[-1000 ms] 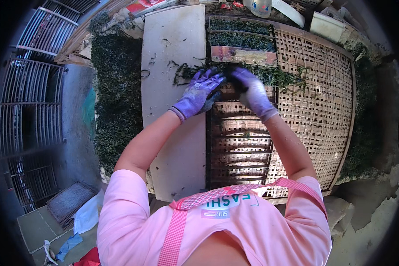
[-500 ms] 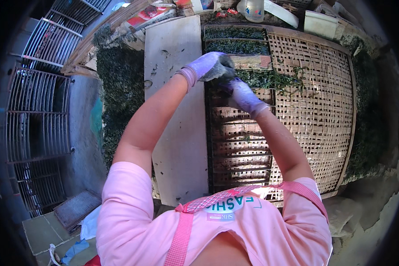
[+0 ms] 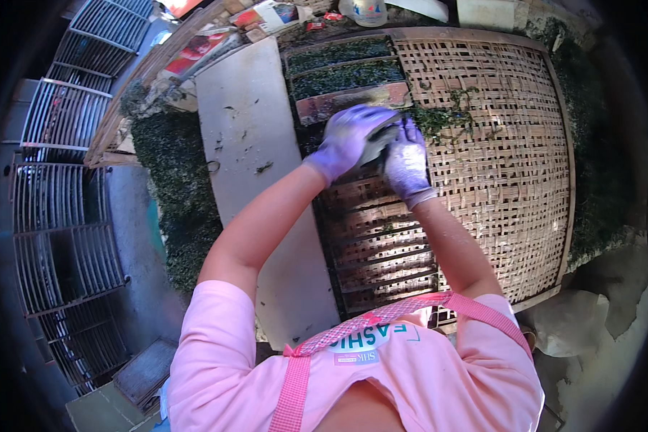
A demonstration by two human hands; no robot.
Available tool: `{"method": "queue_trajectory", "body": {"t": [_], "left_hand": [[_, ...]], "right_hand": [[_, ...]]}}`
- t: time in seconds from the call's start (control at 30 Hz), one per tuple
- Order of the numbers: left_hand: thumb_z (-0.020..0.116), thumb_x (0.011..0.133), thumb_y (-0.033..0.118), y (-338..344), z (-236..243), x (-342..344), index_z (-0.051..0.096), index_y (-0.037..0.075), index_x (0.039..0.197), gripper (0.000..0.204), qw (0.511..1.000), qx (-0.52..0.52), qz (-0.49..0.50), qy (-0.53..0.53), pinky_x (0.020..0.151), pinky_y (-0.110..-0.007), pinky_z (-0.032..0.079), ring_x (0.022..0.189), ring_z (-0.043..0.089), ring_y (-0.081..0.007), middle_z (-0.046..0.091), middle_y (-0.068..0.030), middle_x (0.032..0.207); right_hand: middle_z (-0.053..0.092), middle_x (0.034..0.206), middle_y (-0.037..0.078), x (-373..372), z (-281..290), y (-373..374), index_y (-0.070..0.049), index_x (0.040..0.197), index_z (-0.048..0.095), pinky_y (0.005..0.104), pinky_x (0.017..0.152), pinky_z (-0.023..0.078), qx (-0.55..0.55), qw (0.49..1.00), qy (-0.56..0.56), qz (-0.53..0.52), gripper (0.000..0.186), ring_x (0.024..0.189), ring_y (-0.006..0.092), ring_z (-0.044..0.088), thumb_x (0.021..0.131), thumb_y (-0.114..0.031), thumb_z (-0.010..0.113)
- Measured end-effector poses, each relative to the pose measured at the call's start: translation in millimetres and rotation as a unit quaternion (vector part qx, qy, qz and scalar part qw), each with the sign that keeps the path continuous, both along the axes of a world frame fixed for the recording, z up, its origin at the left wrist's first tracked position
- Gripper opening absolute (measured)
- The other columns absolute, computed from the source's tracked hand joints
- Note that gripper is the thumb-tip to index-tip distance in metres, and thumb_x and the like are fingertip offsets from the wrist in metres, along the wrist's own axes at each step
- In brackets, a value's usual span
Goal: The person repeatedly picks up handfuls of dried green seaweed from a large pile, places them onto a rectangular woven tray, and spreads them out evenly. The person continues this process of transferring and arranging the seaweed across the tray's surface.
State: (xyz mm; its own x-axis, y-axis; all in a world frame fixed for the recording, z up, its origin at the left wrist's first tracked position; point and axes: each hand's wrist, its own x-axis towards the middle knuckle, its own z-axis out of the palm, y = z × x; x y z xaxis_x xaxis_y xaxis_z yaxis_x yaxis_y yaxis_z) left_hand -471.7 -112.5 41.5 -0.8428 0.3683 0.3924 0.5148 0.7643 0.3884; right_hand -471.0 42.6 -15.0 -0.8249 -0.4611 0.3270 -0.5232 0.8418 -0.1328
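Observation:
My left hand, in a purple glove and smeared by motion, curls over a grey-green thing whose kind I cannot make out. Close on its right, my gloved right hand has its fingers stretched forward beside the slatted frame's right side. Both are over the dark slatted frame, just nearer than a reddish-brown board lying across it. Dark green shredded seaweed fills the frame's far sections. A loose seaweed clump spreads right of my right hand onto the woven bamboo mat.
A long pale board lies left of the frame, with seaweed scraps on it. Seaweed heaps flank the work, one at left and one at right. A clear plastic jar stands at the back. Metal racks stand far left.
Both hands have come nearer to me; the left has moved right and turned over, its back now showing. The view has shifted, so the frame and boards sit farther left.

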Motion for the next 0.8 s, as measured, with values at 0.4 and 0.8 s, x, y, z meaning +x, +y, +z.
{"method": "queue_trajectory", "body": {"t": [0.4, 0.8], "left_hand": [[0.067, 0.073, 0.013, 55.7, -50.8, -34.6, 0.066, 0.011, 0.112, 0.039, 0.983, -0.052, 0.163, -0.063, 0.09, -0.04, 0.048, 0.094, 0.064, -0.0301, 0.068, -0.0108, 0.099], [0.039, 0.087, 0.003, 11.6, -51.4, 41.3, 0.051, 0.011, 0.136, 0.051, 0.987, -0.044, 0.138, -0.075, 0.11, -0.039, 0.034, 0.125, 0.05, -0.0261, 0.057, -0.0114, 0.132]], "right_hand": [[0.062, 0.11, 0.014, -10.2, -109.8, -32.7, -0.007, 0.113, 0.058, 0.0351, 0.102, 0.038, -0.241, 0.95, -0.201, 0.004, 0.032, 0.112, 0.021, 0.053, 0.092, -0.031, 0.056], [0.059, 0.112, 0.018, 9.3, 0.6, -16.8, -0.001, 0.109, 0.06, 0.0485, 0.101, 0.036, 0.008, 1.0, -0.02, -0.017, 0.044, 0.116, 0.0346, 0.05, 0.075, -0.029, 0.064]]}}
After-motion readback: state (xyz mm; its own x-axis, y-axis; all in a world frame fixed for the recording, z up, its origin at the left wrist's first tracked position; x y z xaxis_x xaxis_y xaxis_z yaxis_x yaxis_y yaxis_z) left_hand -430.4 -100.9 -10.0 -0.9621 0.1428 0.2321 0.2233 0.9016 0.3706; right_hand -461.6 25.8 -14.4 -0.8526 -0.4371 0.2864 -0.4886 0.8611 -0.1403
